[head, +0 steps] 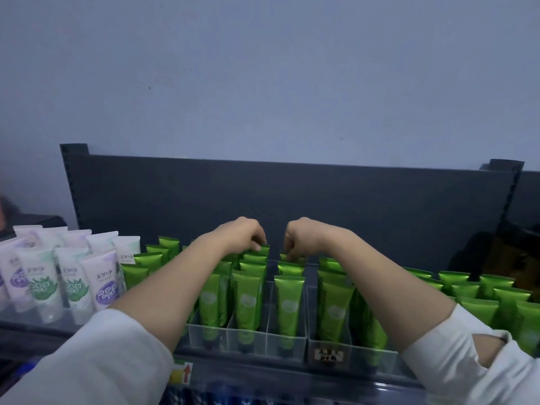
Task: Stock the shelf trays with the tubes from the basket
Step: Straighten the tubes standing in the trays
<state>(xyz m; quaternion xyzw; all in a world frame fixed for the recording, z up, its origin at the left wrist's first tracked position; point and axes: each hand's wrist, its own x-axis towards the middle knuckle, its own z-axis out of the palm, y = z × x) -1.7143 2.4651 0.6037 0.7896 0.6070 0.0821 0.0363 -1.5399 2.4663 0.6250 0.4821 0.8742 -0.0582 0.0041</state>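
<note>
Green tubes [287,299] stand upright in rows inside clear plastic shelf trays [247,336]. Both my arms reach to the back of the middle rows. My left hand [244,233] has its fingers curled down onto the crimped top of a rear green tube [261,250]. My right hand [298,236] pinches the top of another rear green tube [287,258] one row to the right. The basket is out of view.
White tubes with purple and green prints [73,276] stand at the left of the shelf. More green tubes [482,290] fill the right side. A dark back panel [292,194] rises behind the rows. A price label [328,356] sits on the tray front.
</note>
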